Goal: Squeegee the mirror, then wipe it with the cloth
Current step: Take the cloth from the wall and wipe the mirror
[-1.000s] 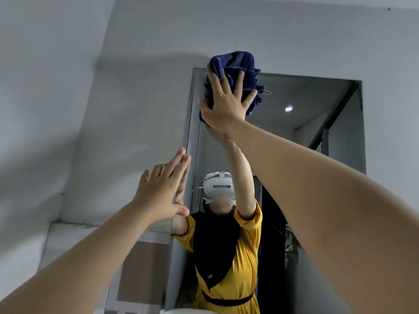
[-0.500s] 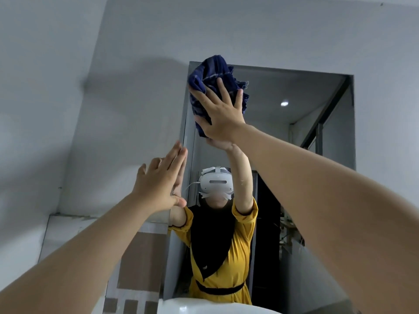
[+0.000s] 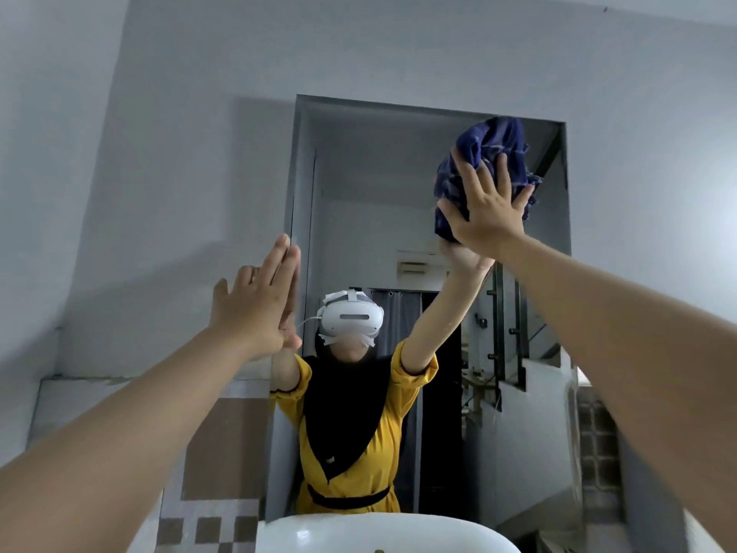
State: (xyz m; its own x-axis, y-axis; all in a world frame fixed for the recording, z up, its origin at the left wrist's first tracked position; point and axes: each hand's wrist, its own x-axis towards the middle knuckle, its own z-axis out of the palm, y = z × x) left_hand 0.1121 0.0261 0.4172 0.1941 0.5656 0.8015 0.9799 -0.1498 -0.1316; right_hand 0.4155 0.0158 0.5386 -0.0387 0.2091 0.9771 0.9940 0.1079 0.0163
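A tall frameless mirror (image 3: 359, 185) hangs on the grey wall and reflects a person in a yellow top. My right hand (image 3: 484, 211) presses a bunched dark blue cloth (image 3: 488, 149) flat against the glass near the mirror's top right corner. My left hand (image 3: 257, 301) rests flat with fingers together on the mirror's left edge, at mid height, holding nothing. No squeegee is in view.
A white basin (image 3: 383, 532) sits directly below the mirror at the bottom of the view. Brown and white checkered tiles (image 3: 207, 528) cover the lower wall at the left. The grey wall (image 3: 179, 153) surrounds the mirror.
My right hand has slid the cloth from the mirror's top left corner across to the top right. The view has tilted down, showing more of the basin. My left hand stays on the left edge.
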